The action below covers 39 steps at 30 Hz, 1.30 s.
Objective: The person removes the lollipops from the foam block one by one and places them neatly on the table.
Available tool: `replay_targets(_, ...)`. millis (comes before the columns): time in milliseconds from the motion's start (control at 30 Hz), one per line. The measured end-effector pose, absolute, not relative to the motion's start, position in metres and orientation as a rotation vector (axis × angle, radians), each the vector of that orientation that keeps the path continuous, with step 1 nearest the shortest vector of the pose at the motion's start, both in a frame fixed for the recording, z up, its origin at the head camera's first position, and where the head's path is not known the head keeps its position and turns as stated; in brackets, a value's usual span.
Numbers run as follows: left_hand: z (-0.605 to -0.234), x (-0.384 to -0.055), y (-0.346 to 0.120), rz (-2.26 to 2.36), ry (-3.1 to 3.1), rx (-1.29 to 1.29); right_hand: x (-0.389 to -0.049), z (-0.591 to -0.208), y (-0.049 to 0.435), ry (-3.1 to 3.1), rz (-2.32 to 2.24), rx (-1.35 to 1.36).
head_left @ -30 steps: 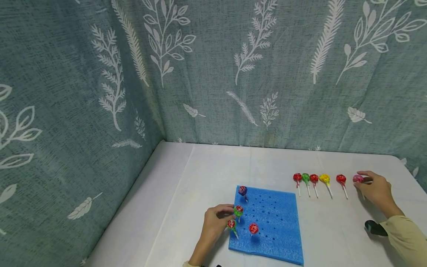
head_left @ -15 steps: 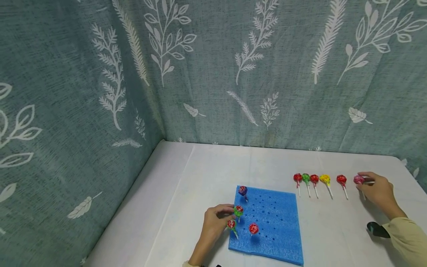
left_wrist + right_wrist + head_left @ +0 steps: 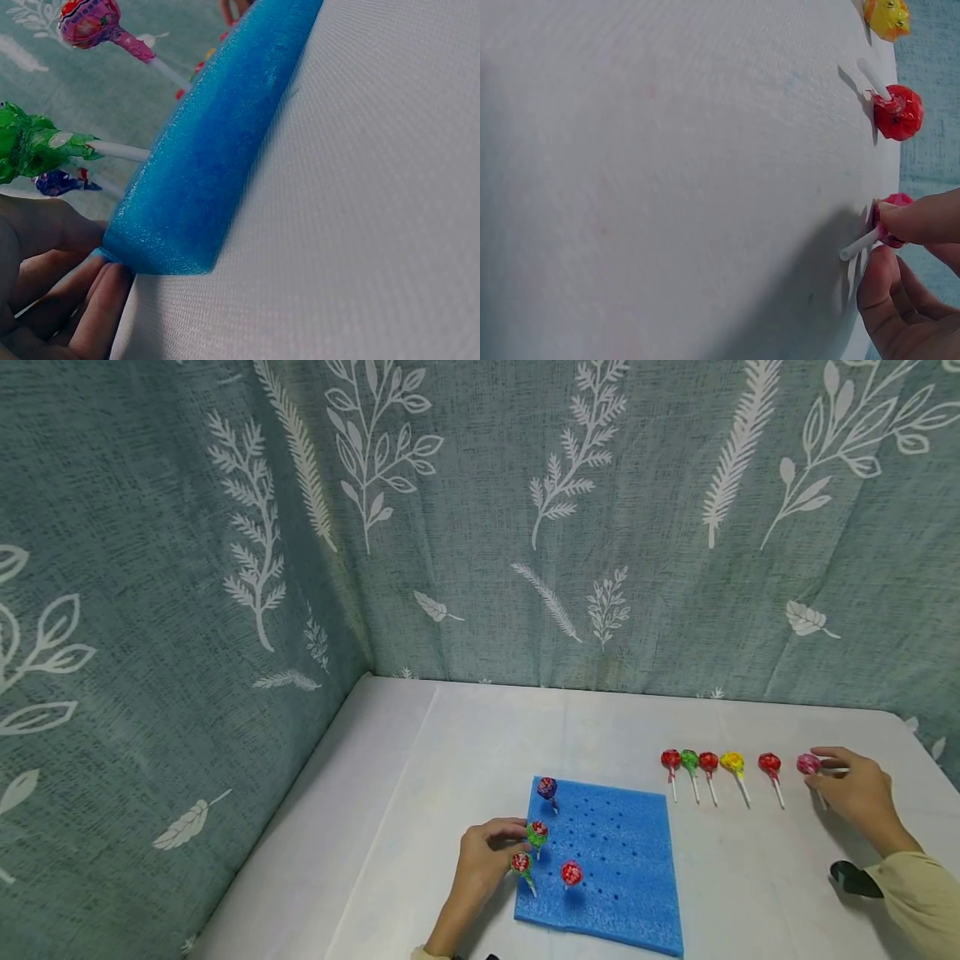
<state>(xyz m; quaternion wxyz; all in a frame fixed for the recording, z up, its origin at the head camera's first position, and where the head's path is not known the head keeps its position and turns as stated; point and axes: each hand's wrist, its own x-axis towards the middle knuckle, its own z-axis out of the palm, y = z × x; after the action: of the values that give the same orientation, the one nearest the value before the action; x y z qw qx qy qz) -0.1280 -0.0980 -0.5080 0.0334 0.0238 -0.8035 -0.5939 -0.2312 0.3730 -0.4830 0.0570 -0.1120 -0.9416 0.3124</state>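
Observation:
At the blue foam board (image 3: 622, 910), my left hand (image 3: 480, 864) is at the left edge. In the left wrist view, its thumb and fingers pinch the corner of the foam. Beside these fingers, two green-and-red lollipops (image 3: 537, 833) stand with their sticks in the board. A purple lollipop (image 3: 547, 788) stands at the far left corner, and a red one (image 3: 572, 873) closer to the near side. Over on the right, my right hand (image 3: 862, 793) holds a pink lollipop (image 3: 895, 201) by its wrapped head, thumb across it; its white stick points away from the hand.
Left of the right hand lie a red lollipop (image 3: 769, 763), a yellow one (image 3: 732, 763) and several others in a row on the white table (image 3: 450, 735). Small holes dot the foam. Patterned green curtains (image 3: 480, 527) hang behind and to the left.
The right hand has shifted slightly to the right at the pink lollipop, which stays almost in place. The left hand and the foam board hold still.

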Motion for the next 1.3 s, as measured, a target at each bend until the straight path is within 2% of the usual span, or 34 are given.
replay_targets(200, -0.507, -0.127, -0.097, -1.835, -2.468, 0.074, -0.227, -0.476, 0.373, -2.857, 0.953, -0.374)
replay_targets(400, -0.505, -0.126, -0.098, -1.860, -2.426, 0.034, -0.224, -0.471, 0.374, -2.852, 0.913, -0.271)
replay_targets(700, -0.494, -0.123, -0.095, -1.840, -2.451, 0.025, -0.241, -0.503, 0.394, -2.743, 0.796, -0.030)
replay_targets(933, -0.463, -0.113, -0.090, -1.834, -2.463, 0.011, -0.209, -0.455, 0.345, -2.666, 0.918, 0.117)
replay_targets(1100, -0.484, -0.120, -0.093, -1.856, -2.466, 0.052, -0.201, -0.453, 0.333, -2.611, 0.916, 0.162)
replay_targets(1300, -0.498, -0.126, -0.094, -1.841, -2.474, 0.084, -0.172, -0.417, 0.296, -2.595, 0.955, 0.304)
